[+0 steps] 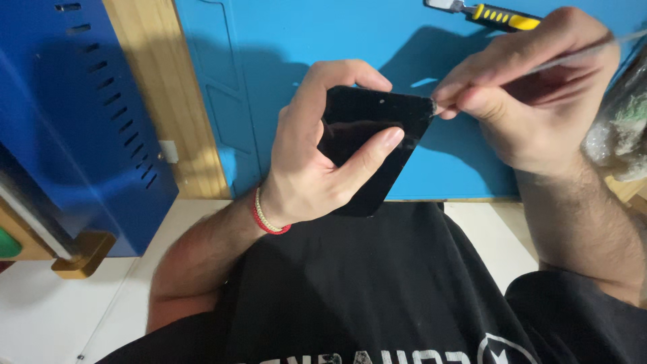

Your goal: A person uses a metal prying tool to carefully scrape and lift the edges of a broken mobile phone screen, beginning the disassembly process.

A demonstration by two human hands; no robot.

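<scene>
The left hand (pixel 317 155) holds a flat black panel (pixel 367 145), which looks like a phone screen or a back cover. The thumb lies across the lower face and the forefinger curls over the top edge, so this grip is pressed together on the panel and keeps it tilted up from the blue mat (pixel 283 40) on the desk. I think it is held in the air like this so that its far corner stays free and can be turned toward the eyes.

The right hand (pixel 539 101) is at that corner, just beside the left grip on its outer side. Its thumb and forefinger pinch a thin, pale tool (pixel 579 54), whose long handle goes up and away past the knuckles. The tip touches the corner of the panel, where small pale bits can be seen; whether they are glue or dust, I cannot tell. The tight pinch close to the tip probably gives fine control.

Beyond the right grip, well apart from it, a yellow and black utility knife (pixel 495 15) lies on the mat. Near the right wrist there is a clear plastic bag (pixel 623 128) with something greenish inside. Far from the left grip stands a dark blue metal case (pixel 74 114) with vent slots. A red and white bracelet (pixel 264 217) is on the left wrist.
</scene>
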